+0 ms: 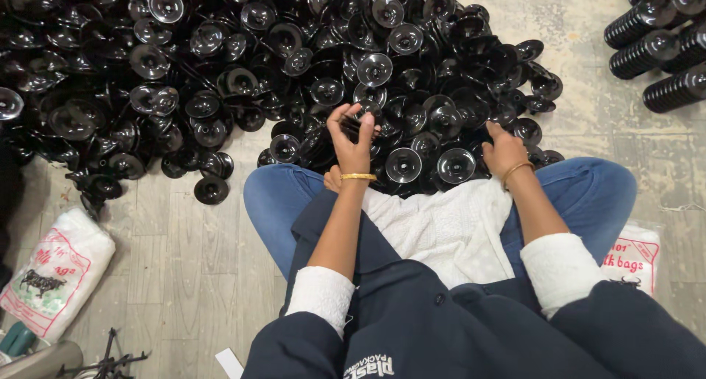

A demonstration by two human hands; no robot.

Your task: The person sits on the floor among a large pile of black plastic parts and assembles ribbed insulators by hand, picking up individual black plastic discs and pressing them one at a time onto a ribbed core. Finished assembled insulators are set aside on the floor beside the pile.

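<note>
The left hand (pixel 351 138) is raised at the near edge of a big heap of black plastic discs (pixel 294 63), its fingers curled around one small black disc (pixel 365 113) pinched between thumb and fingertips; a gold bangle (pixel 358 177) circles that wrist. The right hand (pixel 504 149) lies palm down on the heap's edge, off to the side of the left one, fingers pressed among the pieces; whether it grips one or only rests there cannot be told. It wears a thin gold bangle too (pixel 517 169). Between the two hands, just below them, two discs with clear round centres (pixel 404 165) lie face up against the person's white garment (pixel 441 228). The heap spreads away beyond both hands across the grey floor (pixel 184 239). Far beyond the right hand, stacked black discs form ribbed rolls (pixel 651 52). A white printed bag (pixel 55 269) lies well out past the left elbow, another (pixel 632 258) beside the right knee
</note>
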